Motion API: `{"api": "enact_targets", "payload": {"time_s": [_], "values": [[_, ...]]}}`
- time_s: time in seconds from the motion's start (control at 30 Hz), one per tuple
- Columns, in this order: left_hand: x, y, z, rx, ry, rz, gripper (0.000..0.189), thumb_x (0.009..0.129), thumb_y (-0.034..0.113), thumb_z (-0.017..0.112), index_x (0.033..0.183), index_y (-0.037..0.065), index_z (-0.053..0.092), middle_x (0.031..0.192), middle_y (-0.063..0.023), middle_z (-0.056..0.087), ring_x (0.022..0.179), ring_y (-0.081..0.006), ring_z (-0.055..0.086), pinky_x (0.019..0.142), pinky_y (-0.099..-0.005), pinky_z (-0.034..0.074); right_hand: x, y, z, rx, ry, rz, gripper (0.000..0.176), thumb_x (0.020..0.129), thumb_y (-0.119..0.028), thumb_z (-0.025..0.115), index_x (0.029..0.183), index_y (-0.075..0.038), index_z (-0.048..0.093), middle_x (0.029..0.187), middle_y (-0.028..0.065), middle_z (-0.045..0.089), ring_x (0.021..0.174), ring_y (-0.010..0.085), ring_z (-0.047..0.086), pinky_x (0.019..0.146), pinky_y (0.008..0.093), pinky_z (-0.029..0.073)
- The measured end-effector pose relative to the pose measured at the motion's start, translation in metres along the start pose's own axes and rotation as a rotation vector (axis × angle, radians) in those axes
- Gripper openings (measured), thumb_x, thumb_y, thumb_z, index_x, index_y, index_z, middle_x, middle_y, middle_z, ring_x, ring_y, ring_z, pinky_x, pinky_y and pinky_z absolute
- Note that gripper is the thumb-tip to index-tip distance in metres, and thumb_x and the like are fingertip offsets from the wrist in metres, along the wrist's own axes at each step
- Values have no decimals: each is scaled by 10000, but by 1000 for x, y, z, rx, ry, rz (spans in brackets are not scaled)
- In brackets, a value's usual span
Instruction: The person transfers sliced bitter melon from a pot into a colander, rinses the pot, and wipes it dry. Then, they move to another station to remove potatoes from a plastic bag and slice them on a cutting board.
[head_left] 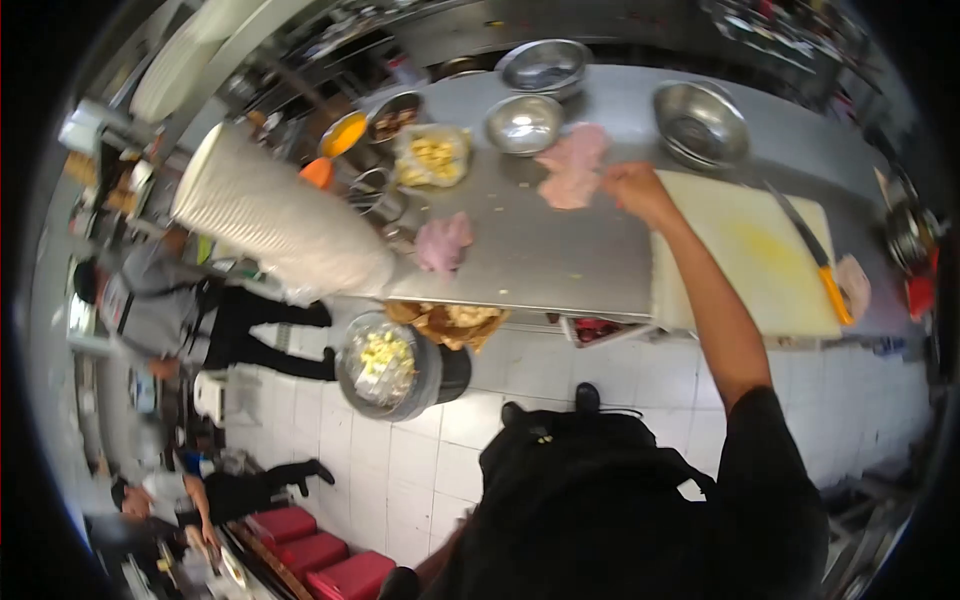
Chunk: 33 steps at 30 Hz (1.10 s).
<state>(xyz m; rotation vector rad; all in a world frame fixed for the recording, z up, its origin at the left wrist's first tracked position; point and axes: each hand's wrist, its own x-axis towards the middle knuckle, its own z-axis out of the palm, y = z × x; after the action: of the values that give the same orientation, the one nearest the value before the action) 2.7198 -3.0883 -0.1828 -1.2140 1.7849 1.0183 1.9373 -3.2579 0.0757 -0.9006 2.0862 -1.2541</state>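
Observation:
My right hand (637, 190) reaches over the steel table with its fingers curled closed, at the right edge of a flat piece of raw meat (575, 165) that looks like chicken. What the fingers hold, if anything, is hidden. Just beneath that hand lies the left corner of a white cutting board (745, 250) with a yellowish stain. A knife with an orange handle (833, 295) rests across the board's right side, beside another pale piece of meat (853, 285). Low beside my dark clothing, my left hand (460, 530) is mostly covered and blurred, so its fingers do not show.
Steel bowls (523, 125) stand along the table's far side. A bag of yellow chunks (432, 158), a pinkish piece of meat (443, 243) and a long stack of foam containers (280, 220) are to the left. Below stands a bin (425, 375). Two people (180, 305) are at left.

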Motion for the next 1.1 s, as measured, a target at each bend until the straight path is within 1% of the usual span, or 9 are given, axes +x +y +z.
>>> {"api": "enact_targets", "payload": {"time_s": [0.1, 0.13, 0.2, 0.3, 0.43, 0.57, 0.8, 0.9, 1.1], "values": [[-1, -43, -85, 380, 63, -102, 623, 836, 495, 695, 1315, 112, 584, 1254, -190, 642, 1043, -385, 649, 866, -505, 546, 119, 10, 39, -171, 58, 57, 254, 884, -197, 604, 1032, -19, 707, 860, 147, 698, 696, 245, 657, 589, 381, 538], [3, -51, -108, 294, 315, -106, 615, 847, 461, 709, 1325, 97, 578, 1196, -244, 642, 1041, -403, 642, 883, -505, 537, 154, 16, 54, -264, 138, 58, 255, 877, -191, 599, 1034, -20, 705, 888, 163, 696, 742, 280, 677, 603, 399, 551], [-25, 41, -190, 84, 782, -18, 484, 882, 339, 703, 1274, 73, 607, 1068, -266, 661, 945, -428, 649, 836, -498, 538, 179, 31, 89, -294, 456, 54, 245, 865, -201, 620, 1012, -26, 710, 948, 187, 684, 849, 333, 696, 664, 429, 573], [-30, 168, -277, -238, 999, 185, 441, 862, 274, 746, 1233, 50, 662, 1095, -212, 671, 919, -381, 655, 810, -448, 525, 151, 28, 127, -594, 655, 88, 279, 871, -227, 589, 1035, -53, 731, 1114, 164, 665, 1046, 362, 652, 881, 455, 539], [-30, 290, -350, -395, 1040, 442, 421, 845, 209, 760, 1212, 28, 658, 1082, -199, 654, 927, -378, 645, 817, -430, 521, 117, 31, 126, -750, 442, -16, 285, 845, -228, 642, 1046, -44, 725, 1159, 181, 638, 1041, 402, 649, 904, 464, 530], [3, 339, -404, -363, 1128, 567, 445, 832, 178, 755, 1225, 17, 623, 1099, -213, 628, 986, -402, 631, 848, -460, 514, 84, 43, 124, -670, 305, -81, 303, 809, -235, 691, 1054, -59, 723, 1241, 212, 602, 1055, 408, 647, 908, 463, 527], [75, 360, -469, -378, 1104, 526, 637, 801, 139, 768, 1357, 21, 479, 1189, -264, 579, 1024, -439, 615, 873, -480, 509, 41, -4, 141, -463, 368, 1, 450, 780, -292, 743, 1154, -57, 656, 1244, 218, 590, 1099, 384, 628, 911, 455, 522], [74, 368, -473, -322, 1115, 506, 644, 789, 138, 781, 1344, 11, 480, 1193, -271, 572, 1034, -448, 611, 888, -493, 503, 58, -18, 164, -636, 535, 215, 506, 755, -288, 774, 1166, -28, 632, 1236, 217, 581, 1099, 367, 621, 903, 459, 521], [68, 353, -463, -273, 1121, 619, 543, 815, 128, 748, 1302, 8, 539, 1185, -254, 576, 1008, -417, 626, 851, -474, 509, 59, -2, 193, -541, 240, -37, 354, 736, -158, 758, 1052, -33, 660, 1119, 202, 644, 1011, 381, 655, 866, 447, 530]]}}
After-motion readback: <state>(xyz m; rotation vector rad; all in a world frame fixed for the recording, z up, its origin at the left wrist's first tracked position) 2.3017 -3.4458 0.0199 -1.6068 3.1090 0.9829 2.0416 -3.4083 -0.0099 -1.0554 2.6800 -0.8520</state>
